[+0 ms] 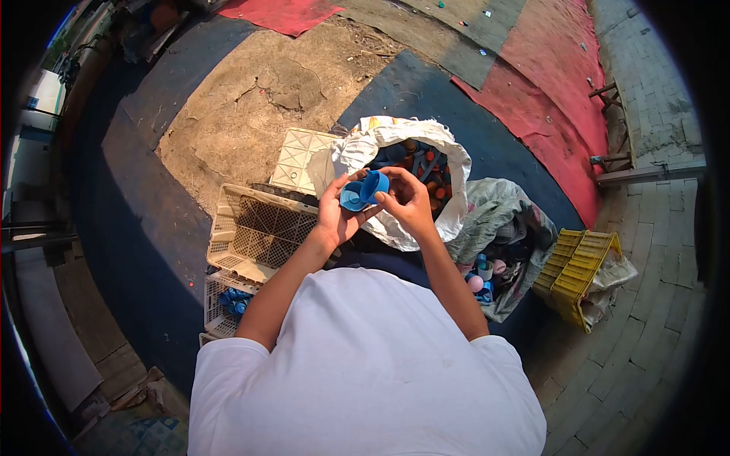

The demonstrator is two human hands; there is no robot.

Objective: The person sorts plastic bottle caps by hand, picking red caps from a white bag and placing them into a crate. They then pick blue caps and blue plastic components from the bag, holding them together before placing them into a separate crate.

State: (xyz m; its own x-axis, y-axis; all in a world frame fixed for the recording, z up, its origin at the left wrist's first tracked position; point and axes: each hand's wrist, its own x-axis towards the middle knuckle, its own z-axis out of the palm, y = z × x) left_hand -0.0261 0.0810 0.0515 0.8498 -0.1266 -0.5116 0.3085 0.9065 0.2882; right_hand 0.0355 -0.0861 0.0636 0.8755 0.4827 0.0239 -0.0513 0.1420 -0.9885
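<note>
Both my hands are raised in front of me, close over the edge of an open white sack. A lighter blue plastic cap lies in the fingers of my left hand. Pinched between thumb and fingers of my right hand is a darker blue plastic cap, its round opening facing up. The two caps overlap in this view. Inside the sack, partly hidden by my hands, are many small blue, orange and grey plastic pieces.
Left of me stand a cream plastic crate and, below it, another crate with blue pieces. A grey-green sack with mixed plastic items sits at the right, beside a yellow crate. A metal bar juts in from the far right.
</note>
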